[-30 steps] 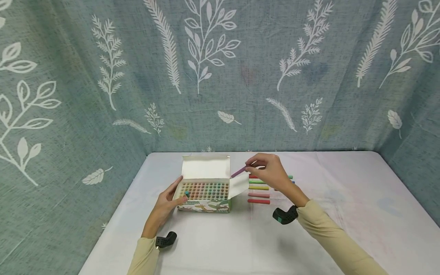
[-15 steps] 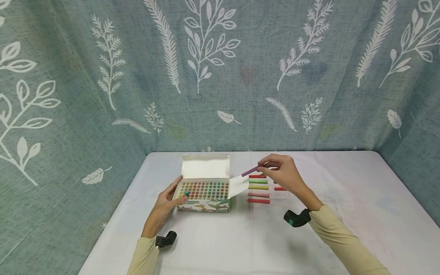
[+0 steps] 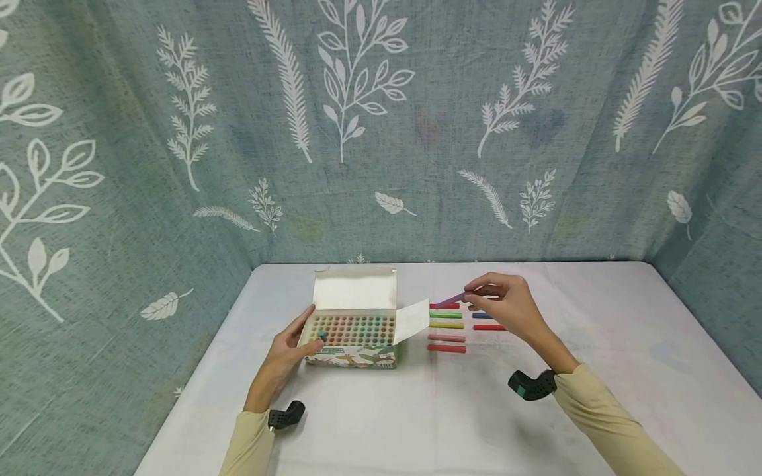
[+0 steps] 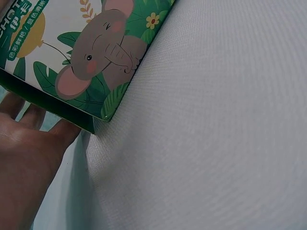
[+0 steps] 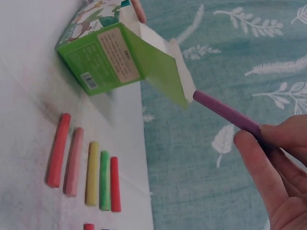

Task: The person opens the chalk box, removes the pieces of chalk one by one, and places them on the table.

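A cardboard box of chalk (image 3: 351,357) stands with its lid raised, rows of coloured chalk ends showing inside. My left hand (image 3: 282,354) grips its left end, the thumb near the front top corner; in the left wrist view, fingers touch the box's edge below a printed elephant (image 4: 96,57). Between thumb and fingers, my right hand (image 3: 505,305) pinches a purple chalk stick (image 5: 228,111). It is held slanting in the air, right of the box and over the chalk on the table. One blue-green chalk (image 3: 322,335) sticks up from the box by my left thumb.
Right of the box lies a column of several chalk sticks: red, green, yellow and pink (image 3: 446,338). Beside it lie a blue stick (image 3: 481,316) and a red stick (image 3: 489,327). The box's side flap (image 3: 412,321) juts toward them. Patterned curtain (image 3: 381,132) surrounds the white table (image 3: 381,423).
My right hand has moved right with the purple chalk, away from the box, uncovering more of the chalk sticks on the table. My left hand has stayed on the box.
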Action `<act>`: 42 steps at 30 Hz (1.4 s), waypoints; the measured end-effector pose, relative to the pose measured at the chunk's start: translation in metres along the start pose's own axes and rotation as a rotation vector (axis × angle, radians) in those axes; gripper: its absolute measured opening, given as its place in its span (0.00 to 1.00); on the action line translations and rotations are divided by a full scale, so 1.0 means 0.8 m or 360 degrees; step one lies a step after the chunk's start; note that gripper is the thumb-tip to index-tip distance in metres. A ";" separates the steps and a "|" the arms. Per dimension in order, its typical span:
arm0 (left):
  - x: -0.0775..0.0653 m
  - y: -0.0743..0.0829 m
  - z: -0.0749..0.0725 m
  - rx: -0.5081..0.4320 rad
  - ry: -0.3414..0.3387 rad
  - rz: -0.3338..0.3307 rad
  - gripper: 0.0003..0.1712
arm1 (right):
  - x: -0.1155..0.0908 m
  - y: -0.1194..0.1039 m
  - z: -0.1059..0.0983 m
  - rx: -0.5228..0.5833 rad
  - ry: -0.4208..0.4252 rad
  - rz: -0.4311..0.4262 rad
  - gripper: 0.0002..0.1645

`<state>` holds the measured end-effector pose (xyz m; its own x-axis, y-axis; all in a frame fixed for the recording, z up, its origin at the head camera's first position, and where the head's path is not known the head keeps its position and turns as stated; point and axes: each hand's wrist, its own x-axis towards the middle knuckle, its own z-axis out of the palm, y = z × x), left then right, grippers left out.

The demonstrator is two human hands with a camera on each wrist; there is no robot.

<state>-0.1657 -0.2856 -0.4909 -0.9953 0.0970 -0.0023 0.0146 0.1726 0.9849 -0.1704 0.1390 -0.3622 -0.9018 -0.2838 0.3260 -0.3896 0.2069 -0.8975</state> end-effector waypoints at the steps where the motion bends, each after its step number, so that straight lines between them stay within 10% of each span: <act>1: 0.000 -0.001 0.000 0.0002 -0.0001 0.0009 0.44 | -0.002 0.001 -0.001 0.0001 0.0000 0.0005 0.08; 18: -0.001 0.002 0.001 0.0020 -0.0010 0.0011 0.44 | -0.019 0.104 -0.018 0.0096 0.0049 -0.0047 0.13; 27: -0.001 0.000 0.000 0.0003 -0.0017 0.0016 0.43 | -0.027 0.230 -0.030 -0.0049 0.0199 0.0018 0.15; 42: -0.009 0.024 0.007 -0.0043 -0.0034 -0.0002 0.43 | -0.057 0.221 -0.036 0.0071 0.0252 0.0159 0.17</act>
<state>-0.1577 -0.2777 -0.4727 -0.9930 0.1177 -0.0067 0.0106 0.1463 0.9892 -0.2035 0.2154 -0.5272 -0.9552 -0.1125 0.2739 -0.2909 0.1843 -0.9388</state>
